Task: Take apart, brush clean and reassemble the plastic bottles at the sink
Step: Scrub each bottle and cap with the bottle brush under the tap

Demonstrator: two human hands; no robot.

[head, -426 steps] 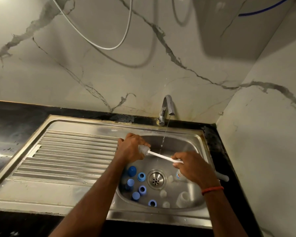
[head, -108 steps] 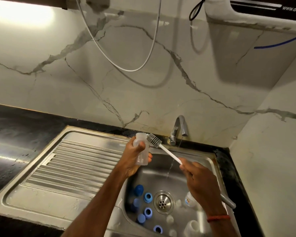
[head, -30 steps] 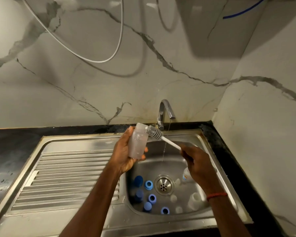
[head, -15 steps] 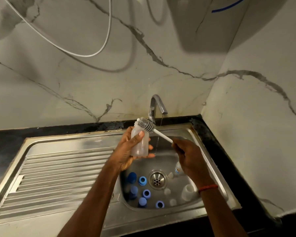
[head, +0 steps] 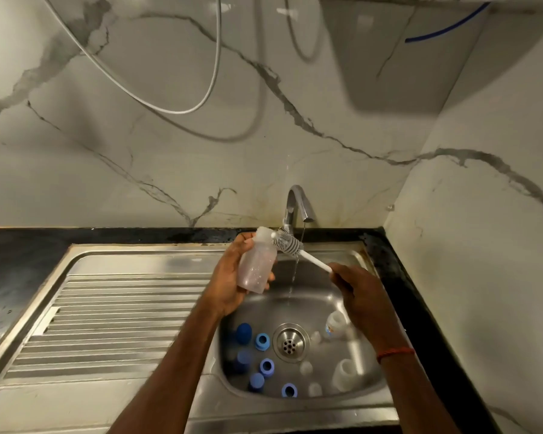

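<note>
Over the sink basin (head: 311, 297), entry on print first: only one item carries any, a clear bottle (head: 335, 324) lying just right of the drain strainer (head: 290, 342), with a small orange-and-blue mark on its side (too small to read). Left hand (head: 228, 278) grips the translucent bottle (head: 257, 264) round its body, thumb up near the neck, fingertips showing past the lower right side. This bottle is tilted, its mouth up toward the back wall and its base toward the person, held above the rear left part of the basin. Right hand (head: 361, 297) is closed round the white handle of the brush (head: 287, 244), to the right of the bottle and lower. The grey bristle head lies against the bottle's neck; whether its tip sits inside the mouth cannot be told. Thin water stream (head: 295, 270) falls from the tap (head: 297, 205) just behind the handle, between the two hands. Rear part of the handle is hidden under the right hand. Basin floor holds blue caps (head: 243, 333) and blue rings (head: 262, 341) left of the strainer, small clear pieces (head: 305, 368) and another clear bottle (head: 344, 374) to the right, partly covered by the right forearm. Red thread (head: 395, 353) circles the right wrist.
</note>
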